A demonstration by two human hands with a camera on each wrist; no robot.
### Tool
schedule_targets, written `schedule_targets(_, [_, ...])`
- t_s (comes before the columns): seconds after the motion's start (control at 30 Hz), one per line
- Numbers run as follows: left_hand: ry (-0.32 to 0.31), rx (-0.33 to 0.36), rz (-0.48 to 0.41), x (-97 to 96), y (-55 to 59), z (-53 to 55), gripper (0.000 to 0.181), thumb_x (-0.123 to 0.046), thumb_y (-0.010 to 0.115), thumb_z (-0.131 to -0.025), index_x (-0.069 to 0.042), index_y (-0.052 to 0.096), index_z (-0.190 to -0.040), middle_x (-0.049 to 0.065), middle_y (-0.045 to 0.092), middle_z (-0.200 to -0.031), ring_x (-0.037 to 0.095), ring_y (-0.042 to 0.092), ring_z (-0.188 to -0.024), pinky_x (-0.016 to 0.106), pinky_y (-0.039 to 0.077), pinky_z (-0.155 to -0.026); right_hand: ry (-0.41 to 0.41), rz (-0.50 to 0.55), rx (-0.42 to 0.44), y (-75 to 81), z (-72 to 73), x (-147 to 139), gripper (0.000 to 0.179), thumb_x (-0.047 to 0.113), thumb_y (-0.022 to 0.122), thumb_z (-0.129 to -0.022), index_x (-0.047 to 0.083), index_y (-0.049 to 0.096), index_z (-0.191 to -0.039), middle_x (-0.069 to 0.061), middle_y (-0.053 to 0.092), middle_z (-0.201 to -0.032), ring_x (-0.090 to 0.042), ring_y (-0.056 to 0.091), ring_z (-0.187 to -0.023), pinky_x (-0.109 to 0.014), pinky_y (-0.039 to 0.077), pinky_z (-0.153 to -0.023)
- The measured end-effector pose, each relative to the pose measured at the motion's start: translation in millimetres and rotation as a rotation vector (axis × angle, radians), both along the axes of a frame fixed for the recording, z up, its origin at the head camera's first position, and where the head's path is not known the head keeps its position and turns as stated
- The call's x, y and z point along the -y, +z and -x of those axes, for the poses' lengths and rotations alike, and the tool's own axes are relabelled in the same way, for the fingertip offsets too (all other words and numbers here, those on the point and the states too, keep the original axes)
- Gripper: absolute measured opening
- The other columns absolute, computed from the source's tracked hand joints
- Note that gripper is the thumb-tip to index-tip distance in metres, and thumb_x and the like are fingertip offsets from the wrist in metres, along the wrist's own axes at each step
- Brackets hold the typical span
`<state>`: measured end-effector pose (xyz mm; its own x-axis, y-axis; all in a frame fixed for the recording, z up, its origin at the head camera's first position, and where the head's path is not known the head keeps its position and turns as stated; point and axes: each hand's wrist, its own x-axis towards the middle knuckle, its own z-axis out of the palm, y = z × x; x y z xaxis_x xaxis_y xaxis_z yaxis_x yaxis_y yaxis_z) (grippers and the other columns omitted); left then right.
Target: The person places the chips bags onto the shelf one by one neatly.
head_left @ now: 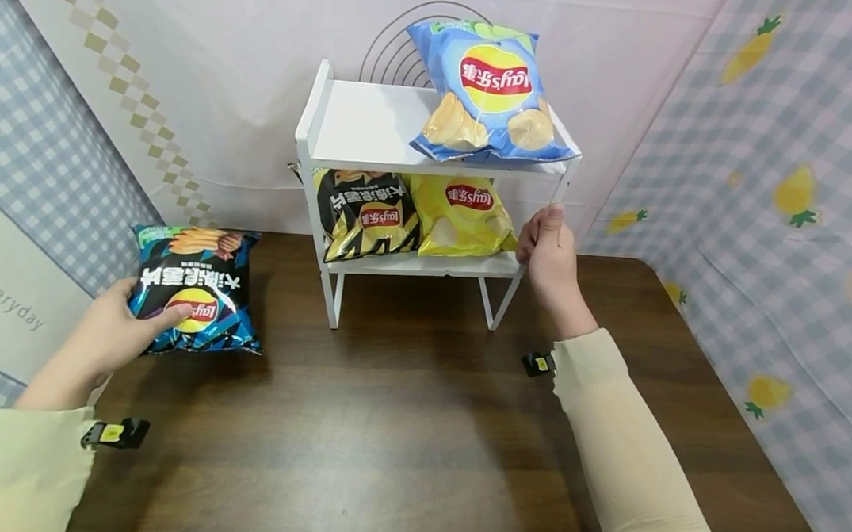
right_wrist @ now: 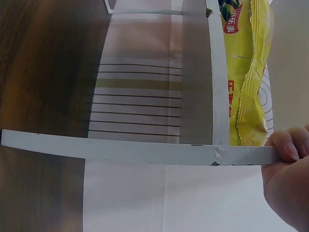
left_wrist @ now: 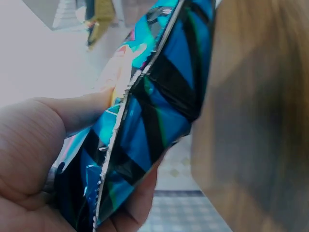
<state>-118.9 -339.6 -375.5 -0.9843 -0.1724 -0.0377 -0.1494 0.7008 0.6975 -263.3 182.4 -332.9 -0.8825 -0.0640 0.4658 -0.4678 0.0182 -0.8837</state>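
Note:
My left hand grips a blue and black bag of chips at the left of the table, thumb across its front and fingers behind; the left wrist view shows the bag's crimped edge. At the far side, my right hand holds the right front leg of a white two-tier shelf; in the right wrist view its fingers curl round the white bar. A light blue bag of chips leans on the top tier's right side. Below it stand a black and yellow bag and a yellow bag.
The shelf stands at the back of a brown wooden table. Behind it hangs a white cloth, and a blue checked cloth with lemons lines the right side. Another checked cloth lines the left.

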Motion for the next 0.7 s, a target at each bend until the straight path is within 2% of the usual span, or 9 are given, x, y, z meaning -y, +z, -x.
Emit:
schedule_targets(0.13, [0.044, -0.059, -0.053, -9.8, 11.9, -0.6, 0.092, -0.049, 0.062, -0.091, 0.012, 0.019, -0.144, 0.034, 0.042, -0.125, 0.039, 0.048, -0.098, 0.015, 0.044, -0.057, 0.004, 0.015, -0.013, -1.3, 0.5, 0.3, 0.052, 0.042, 0.017, -0.104, 0.003, 0.032, -0.073, -0.007, 0.030, -0.056, -0.021, 0.031, -0.048, -0.028, 0.028, -0.047])
schedule_targets(0.23, [0.098, -0.113, -0.096, -17.7, 20.4, -2.0, 0.089, -0.049, 0.063, -0.090, 0.006, 0.021, -0.146, 0.028, 0.042, -0.130, 0.032, 0.046, -0.101, 0.011, 0.044, -0.060, 0.008, 0.021, -0.013, -1.5, 0.4, 0.7, 0.051, 0.041, 0.017, -0.104, 0.003, 0.032, -0.073, -0.007, 0.030, -0.056, -0.020, 0.031, -0.048, -0.027, 0.028, -0.047])
schedule_targets(0.37, [0.173, -0.248, -0.162, -28.4, 32.7, -2.8, 0.078, -0.041, 0.067, -0.089, -0.003, 0.030, -0.146, 0.014, 0.043, -0.129, 0.020, 0.045, -0.100, 0.008, 0.043, -0.065, 0.002, 0.014, -0.008, -1.5, 0.0, 0.5, 0.051, 0.041, 0.016, -0.104, 0.003, 0.032, -0.073, -0.007, 0.031, -0.056, -0.021, 0.032, -0.048, -0.027, 0.028, -0.047])
schedule_targets(0.47, [0.206, -0.365, -0.236, -37.5, 43.7, -2.4, 0.066, -0.029, 0.070, -0.089, -0.010, 0.036, -0.143, 0.004, 0.046, -0.126, 0.013, 0.047, -0.101, 0.008, 0.044, -0.072, -0.003, 0.007, -0.010, -1.5, 0.2, 0.1, 0.051, 0.042, 0.016, -0.104, 0.004, 0.032, -0.073, -0.007, 0.031, -0.056, -0.021, 0.032, -0.048, -0.028, 0.028, -0.047])
schedule_targets(0.6, [0.217, -0.487, -0.345, -52.9, 62.0, -3.3, 0.063, -0.018, 0.071, -0.088, -0.017, 0.038, -0.142, 0.003, 0.048, -0.129, 0.014, 0.049, -0.108, 0.009, 0.045, -0.080, -0.005, 0.003, -0.019, -1.6, 0.9, 0.1, 0.051, 0.041, 0.016, -0.104, 0.004, 0.032, -0.073, -0.007, 0.031, -0.056, -0.021, 0.033, -0.048, -0.028, 0.028, -0.047])
schedule_targets(0.7, [0.203, -0.572, -0.369, -66.0, 77.6, -5.4, 0.061, -0.015, 0.071, -0.088, -0.019, 0.041, -0.141, 0.005, 0.051, -0.132, 0.016, 0.050, -0.111, 0.013, 0.046, -0.086, -0.005, 0.004, -0.020, -1.7, 1.2, 0.4, 0.051, 0.041, 0.016, -0.104, 0.004, 0.032, -0.073, -0.007, 0.031, -0.056, -0.020, 0.032, -0.048, -0.028, 0.028, -0.047])
